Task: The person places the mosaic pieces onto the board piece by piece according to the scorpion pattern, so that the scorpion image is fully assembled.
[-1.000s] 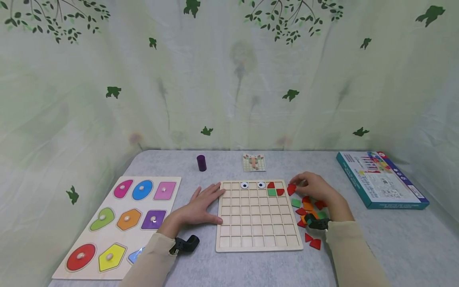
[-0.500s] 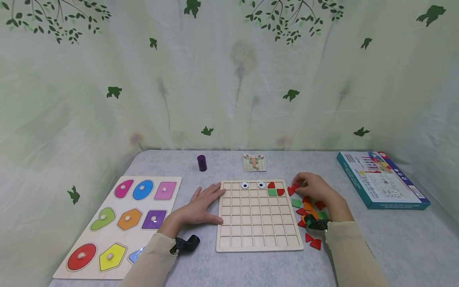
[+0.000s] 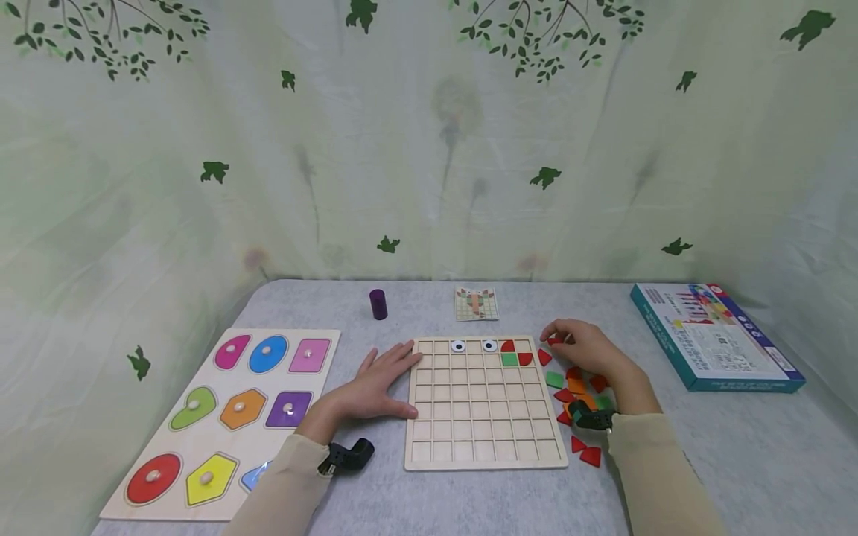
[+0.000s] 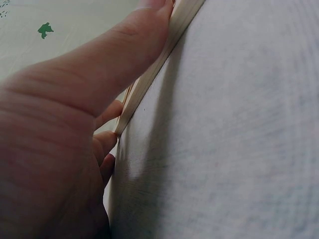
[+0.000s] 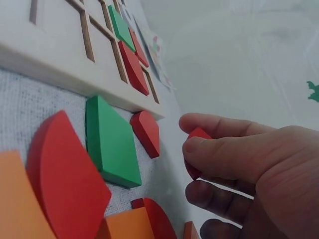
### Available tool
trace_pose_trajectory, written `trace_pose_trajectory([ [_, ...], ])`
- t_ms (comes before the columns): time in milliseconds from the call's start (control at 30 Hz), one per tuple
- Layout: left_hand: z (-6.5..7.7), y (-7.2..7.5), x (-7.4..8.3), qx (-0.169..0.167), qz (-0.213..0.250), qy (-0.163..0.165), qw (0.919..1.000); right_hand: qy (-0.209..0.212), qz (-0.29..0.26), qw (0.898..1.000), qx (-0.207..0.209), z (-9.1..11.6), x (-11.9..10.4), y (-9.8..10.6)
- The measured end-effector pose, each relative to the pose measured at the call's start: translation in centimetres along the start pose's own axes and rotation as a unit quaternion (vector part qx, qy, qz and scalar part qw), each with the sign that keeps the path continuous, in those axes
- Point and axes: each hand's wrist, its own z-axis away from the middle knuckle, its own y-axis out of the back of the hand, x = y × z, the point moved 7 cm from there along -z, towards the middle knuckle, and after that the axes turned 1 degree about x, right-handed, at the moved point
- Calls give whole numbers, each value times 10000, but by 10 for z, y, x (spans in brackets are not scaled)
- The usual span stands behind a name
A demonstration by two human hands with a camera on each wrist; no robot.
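Note:
My left hand (image 3: 375, 385) lies along the left edge of a wooden grid board (image 3: 469, 432), fingers spread and thumb against the rim. In the right wrist view my right hand (image 5: 249, 159) pinches a small red quarter-circle piece (image 5: 199, 133) between thumb and fingers, beyond the board's right corner. Another red piece (image 5: 146, 132) lies on the table by that corner, beside a green square (image 5: 112, 144). In the board's top right cells sit two red pieces and a green square (image 3: 509, 359). Two googly-eye pieces (image 3: 458, 347) are in the top row.
Several orange, red and green pieces (image 3: 576, 386) lie right of the board, partly under my right wrist. A pattern card (image 3: 477, 304) and a purple cylinder (image 3: 378, 304) stand behind it. A peg puzzle (image 3: 268, 357) fills the left; a teal-edged box (image 3: 713, 339) lies at right.
My right hand has drawn one red piece apart from another, leaving the second on the table by the board. The left hand stays in place.

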Motion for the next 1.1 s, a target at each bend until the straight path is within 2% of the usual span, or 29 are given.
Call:
trace_pose_trajectory([
  [433, 1, 0, 0, 2, -1, -4, 10000, 116, -84, 9996, 259, -1, -8, 4],
  [800, 0, 0, 1, 3, 22, -11, 10000, 378, -263, 9984, 317, 0, -25, -3],
  [867, 0, 0, 1, 12, 17, -13, 10000, 467, -208, 9982, 316, 0, -28, -4],
  [1100, -1, 0, 1, 0, 4, 0, 10000, 1227, 47, 9915, 426, -1, -41, -5],
])
